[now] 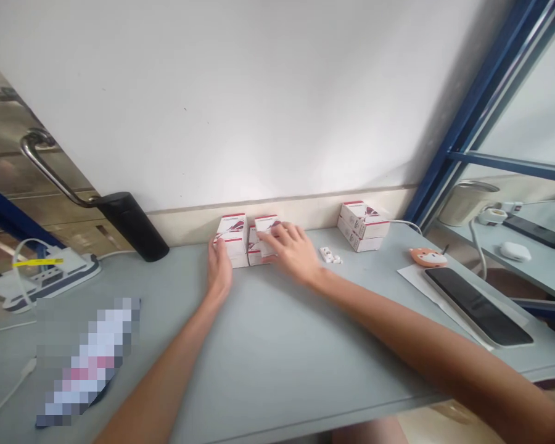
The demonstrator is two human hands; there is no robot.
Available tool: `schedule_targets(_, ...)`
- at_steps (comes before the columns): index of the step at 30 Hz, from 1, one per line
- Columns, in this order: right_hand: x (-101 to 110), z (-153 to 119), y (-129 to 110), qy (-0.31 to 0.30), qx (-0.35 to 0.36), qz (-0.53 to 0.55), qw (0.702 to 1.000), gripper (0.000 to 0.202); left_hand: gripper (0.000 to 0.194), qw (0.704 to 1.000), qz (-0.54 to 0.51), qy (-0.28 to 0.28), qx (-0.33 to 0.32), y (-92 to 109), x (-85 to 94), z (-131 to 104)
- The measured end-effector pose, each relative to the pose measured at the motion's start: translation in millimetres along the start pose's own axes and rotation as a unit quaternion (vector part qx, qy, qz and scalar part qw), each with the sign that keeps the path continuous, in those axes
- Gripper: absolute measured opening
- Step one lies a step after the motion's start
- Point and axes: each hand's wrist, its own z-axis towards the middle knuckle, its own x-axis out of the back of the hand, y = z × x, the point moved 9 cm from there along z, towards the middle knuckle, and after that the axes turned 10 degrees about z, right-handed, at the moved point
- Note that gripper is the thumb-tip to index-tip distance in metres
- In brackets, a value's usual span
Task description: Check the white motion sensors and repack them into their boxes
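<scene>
Small white boxes with red edges and dark print stand in two stacks side by side against the wall. At the left stack point(234, 246), my left hand point(219, 266) is pressed along the left side, its thumb on the front and its fingers partly hidden. My right hand point(298, 251) is closed around the upper box point(264, 228) of the neighbouring stack, thumb across its front and fingers over its right side. Below that box, a lower box point(255, 254) shows partly behind the thumb.
Two similar boxes point(363, 225) are stacked farther right. Small white pieces point(329, 254) lie between. A phone point(478, 306) rests on paper, beside an orange animal-shaped item point(428, 256). On the left are a black cylinder point(133, 227), a power strip point(50, 280) and a pixelated object point(92, 364).
</scene>
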Motion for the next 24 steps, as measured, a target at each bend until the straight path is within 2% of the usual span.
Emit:
schedule_targets(2, -18.3, 13.5, -7.1, 0.004, -0.002, 0.006, 1.000, 0.052, 0.051, 1.000, -0.006, -0.016, -0.010, -3.7, -5.0, 1.6)
schedule_targets(5, -34.5, 24.3, -8.2, 0.023, -0.023, 0.024, 0.999, 0.041, 0.054, 1.000, -0.008, -0.023, -0.016, -6.4, -6.3, 2.5)
schedule_targets(8, -39.3, 26.4, -4.4, 0.030, -0.042, 0.038, 0.998, 0.041, 0.056, 1.000, -0.004, -0.027, -0.015, -7.6, -5.5, 3.1)
schedule_targets(11, -34.9, 24.7, -0.7, 0.016, -0.053, 0.074, 0.996, 0.041, 0.055, 0.999, -0.001, -0.030, -0.023, -5.6, -4.5, 3.4)
schedule_targets(13, -24.6, 20.5, 1.9, 0.001, -0.045, 0.123, 0.991, 0.047, 0.054, 0.999, 0.001, -0.034, -0.032, -3.5, -3.7, 3.6)
schedule_targets(15, -5.2, 11.5, 8.2, -0.005, -0.033, 0.145, 0.989, 0.053, 0.053, 0.998, 0.004, -0.038, -0.040, -1.6, -3.1, 3.9)
schedule_targets(17, 19.3, -3.2, 23.2, -0.011, -0.044, 0.104, 0.994, 0.047, 0.052, 0.998, 0.009, -0.040, -0.049, 0.5, -2.8, 3.8)
schedule_targets(19, 39.0, -22.4, 47.4, -0.048, -0.093, 0.047, 0.993, 0.036, 0.052, 0.998, 0.017, -0.035, -0.053, 3.5, -2.2, 2.5)
schedule_targets(21, 53.0, -44.8, 76.3, -0.095, -0.169, 0.008, 0.981, 0.032, 0.051, 0.998, 0.028, -0.012, -0.051, 8.1, 0.6, -1.0)
schedule_targets(23, 60.6, -65.7, 99.0, -0.134, -0.230, -0.015, 0.964, 0.035, 0.048, 0.995, 0.049, 0.041, -0.075, 20.6, 7.9, -8.8)
schedule_targets(24, 61.8, -74.3, 107.3, -0.146, -0.253, -0.018, 0.956, 0.037, 0.047, 0.989, 0.066, 0.077, -0.107, 31.5, 12.3, -15.4)
